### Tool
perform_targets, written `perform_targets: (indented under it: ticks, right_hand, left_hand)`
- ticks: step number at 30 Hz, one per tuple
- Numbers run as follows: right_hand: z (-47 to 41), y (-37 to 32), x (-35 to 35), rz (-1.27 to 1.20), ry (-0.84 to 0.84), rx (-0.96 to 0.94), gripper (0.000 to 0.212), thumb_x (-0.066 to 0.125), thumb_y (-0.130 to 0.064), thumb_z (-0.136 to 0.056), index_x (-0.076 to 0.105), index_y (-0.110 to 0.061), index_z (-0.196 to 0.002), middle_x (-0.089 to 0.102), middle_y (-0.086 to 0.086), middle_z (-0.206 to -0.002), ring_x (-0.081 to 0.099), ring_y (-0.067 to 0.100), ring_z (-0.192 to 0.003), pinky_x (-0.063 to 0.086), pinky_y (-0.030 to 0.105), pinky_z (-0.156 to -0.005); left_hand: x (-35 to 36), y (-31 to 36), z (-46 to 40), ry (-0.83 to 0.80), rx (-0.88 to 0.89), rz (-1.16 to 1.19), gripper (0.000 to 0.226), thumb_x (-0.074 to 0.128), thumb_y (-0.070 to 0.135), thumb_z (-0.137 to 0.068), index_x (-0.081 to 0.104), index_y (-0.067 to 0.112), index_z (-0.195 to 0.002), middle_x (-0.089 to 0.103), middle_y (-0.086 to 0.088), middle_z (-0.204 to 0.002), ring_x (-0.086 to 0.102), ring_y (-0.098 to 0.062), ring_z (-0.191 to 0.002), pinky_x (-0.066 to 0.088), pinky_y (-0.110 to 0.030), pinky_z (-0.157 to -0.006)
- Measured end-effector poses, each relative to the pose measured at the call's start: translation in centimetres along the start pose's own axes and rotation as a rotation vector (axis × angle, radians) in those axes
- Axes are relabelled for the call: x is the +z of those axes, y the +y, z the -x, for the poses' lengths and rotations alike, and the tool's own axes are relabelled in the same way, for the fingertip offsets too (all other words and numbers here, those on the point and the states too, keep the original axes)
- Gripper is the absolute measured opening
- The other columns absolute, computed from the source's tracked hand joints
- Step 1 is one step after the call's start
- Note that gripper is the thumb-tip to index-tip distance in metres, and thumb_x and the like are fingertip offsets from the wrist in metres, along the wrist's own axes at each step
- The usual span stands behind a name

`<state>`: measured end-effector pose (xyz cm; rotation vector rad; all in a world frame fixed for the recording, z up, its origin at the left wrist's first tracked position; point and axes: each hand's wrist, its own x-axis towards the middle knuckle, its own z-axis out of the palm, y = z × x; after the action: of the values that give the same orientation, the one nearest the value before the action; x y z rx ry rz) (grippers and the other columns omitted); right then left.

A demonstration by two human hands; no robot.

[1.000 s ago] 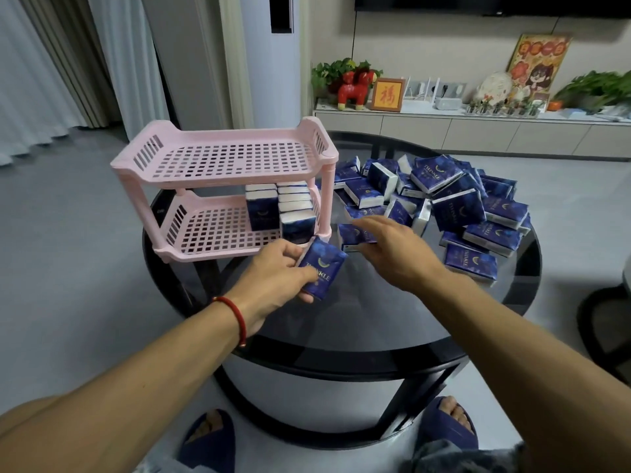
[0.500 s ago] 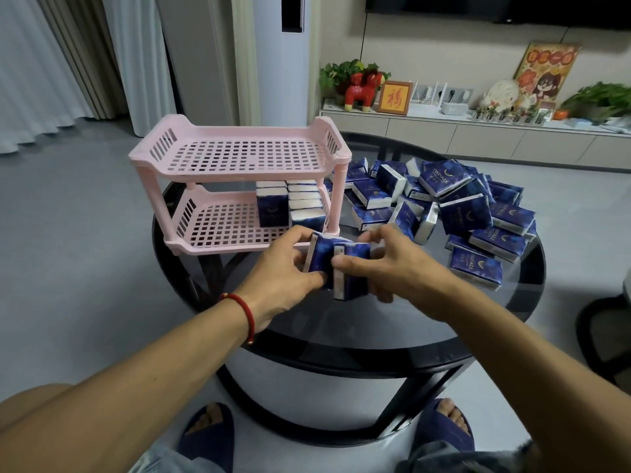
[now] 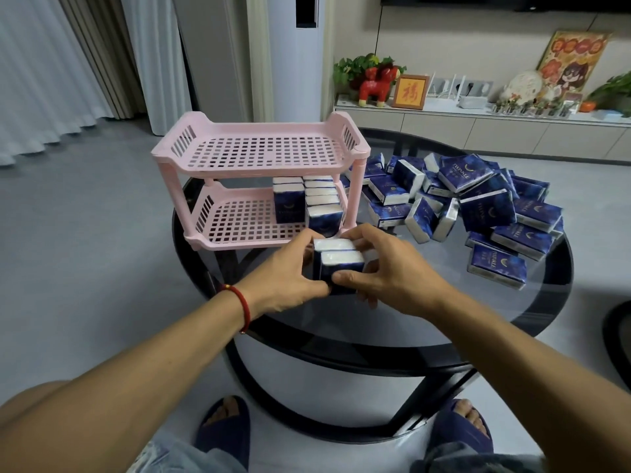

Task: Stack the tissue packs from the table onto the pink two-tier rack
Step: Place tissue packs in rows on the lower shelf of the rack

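Both hands meet above the round black glass-topped table [image 3: 392,322], pressing between them two dark blue plastic-wrapped tissue packs [image 3: 338,264] held side by side, white ends upward. The left hand [image 3: 290,278], with a red cord bracelet [image 3: 243,307] at its wrist, has its fingers curled against the packs' left faces, thumb along the near edge. The right hand [image 3: 386,268] has its fingers wrapped over the packs' far and right sides, its thumb tip pinching the near lower corner, just beside the left thumb. Directly beyond the fingertips stands the pink slotted plastic two-tier rack [image 3: 259,155]; its lower shelf holds upright rows of blue tissue packs [image 3: 307,203] at the right end, near the fingers. To the right of the right hand's knuckles, well apart, lies a loose heap of matching blue packs [image 3: 478,199].
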<state>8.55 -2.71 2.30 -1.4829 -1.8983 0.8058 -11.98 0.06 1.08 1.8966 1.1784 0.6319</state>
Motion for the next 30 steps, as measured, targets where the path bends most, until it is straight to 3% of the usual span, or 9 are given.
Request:
perform_targets:
  ticks: [2,5,11,14,16,20,22,26,30]
  right_hand:
    - [-0.1,0.4,0.0,0.021,0.018,-0.019,0.05,0.084,-0.042,-0.079,0.056,-0.031,-0.119,0.066,-0.004,-0.112,0.071,0.016,-0.072,0.059,0.032,-0.061]
    - [-0.4,0.6,0.5,-0.013,0.038,-0.026,0.052,0.086,-0.045,-0.075,0.056,-0.029,-0.114,0.068,-0.005,-0.103,0.07,0.013,-0.073,0.057,0.028,-0.061]
    - [-0.9,0.2,0.7,0.013,0.027,-0.056,0.062,0.084,-0.05,-0.072,0.053,-0.025,-0.12,0.065,-0.011,-0.104,0.07,0.009,-0.077,0.06,0.03,-0.066]
    - [-1.1,-0.7,0.5,-0.038,0.029,-0.055,0.063,0.076,-0.065,-0.074,0.054,-0.03,-0.122,0.064,-0.012,-0.11,0.071,0.01,-0.085,0.061,0.032,-0.067]
    - [-1.4,-1.4,0.3,-0.129,0.13,-0.044,0.048,0.067,-0.064,-0.084,0.059,-0.03,-0.116,0.068,-0.009,-0.104,0.072,0.013,-0.078,0.06,0.035,-0.063]
    - [-2.7,-1.7,-0.1,-0.2,0.455,0.046,0.021,0.06,-0.043,-0.098,0.059,-0.024,-0.107,0.069,-0.005,-0.095,0.07,0.013,-0.072,0.06,0.036,-0.064]
    - [-3.7,-1.0,0.0,-0.136,0.527,0.103,0.027,0.061,-0.04,-0.096,0.055,-0.023,-0.116,0.066,-0.007,-0.105,0.069,0.015,-0.086,0.061,0.043,-0.074]
    - [-5.2,-0.3,0.6,-0.136,0.433,0.199,0.051,0.064,-0.041,-0.094,0.043,-0.022,-0.136,0.059,0.002,-0.123,0.065,0.019,-0.103,0.059,0.048,-0.087]
    - [-5.7,-0.8,1.1,-0.162,0.372,0.202,0.058,0.07,-0.036,-0.092,0.039,-0.022,-0.139,0.058,-0.013,-0.101,0.065,0.016,-0.101,0.057,0.046,-0.093]
  left_hand:
    - [-0.1,0.0,0.2,0.023,0.022,-0.049,0.058,0.08,0.028,-0.07,0.052,0.035,-0.12,0.068,0.009,-0.118,0.064,-0.008,-0.113,0.053,-0.039,-0.102]
    - [-0.3,-0.3,0.2,0.065,0.06,-0.088,0.064,0.077,0.038,-0.065,0.058,0.036,-0.126,0.067,0.012,-0.12,0.065,-0.008,-0.114,0.055,-0.04,-0.1]
    - [-1.1,-0.7,0.5,0.084,0.089,-0.086,0.059,0.083,0.032,-0.07,0.063,0.036,-0.125,0.07,0.013,-0.116,0.067,-0.005,-0.11,0.057,-0.038,-0.098]
    - [-2.7,-0.6,0.3,0.129,0.089,-0.09,0.057,0.086,0.035,-0.068,0.064,0.035,-0.121,0.073,0.01,-0.114,0.069,-0.01,-0.108,0.057,-0.041,-0.097]
    - [-4.1,-0.5,0.1,0.194,0.083,-0.091,0.055,0.088,0.031,-0.067,0.066,0.032,-0.117,0.073,0.01,-0.112,0.07,-0.008,-0.105,0.056,-0.037,-0.097]
    - [-6.0,-0.6,-0.3,0.35,0.018,-0.018,0.049,0.09,0.018,-0.074,0.065,0.03,-0.114,0.071,0.017,-0.108,0.067,0.007,-0.098,0.052,-0.022,-0.092]
    - [-6.3,-1.0,-1.0,0.409,-0.017,-0.036,0.055,0.09,0.017,-0.074,0.065,0.031,-0.121,0.071,0.015,-0.112,0.067,0.001,-0.102,0.052,-0.026,-0.097]
    - [-6.7,-1.3,-2.6,0.468,-0.078,-0.143,0.056,0.088,0.02,-0.076,0.064,0.022,-0.127,0.069,0.005,-0.116,0.065,-0.015,-0.107,0.051,-0.03,-0.099]
    - [-6.6,-1.8,-4.5,0.427,-0.157,-0.16,0.06,0.088,0.022,-0.074,0.062,0.022,-0.127,0.07,0.006,-0.114,0.066,-0.016,-0.104,0.051,-0.029,-0.098]
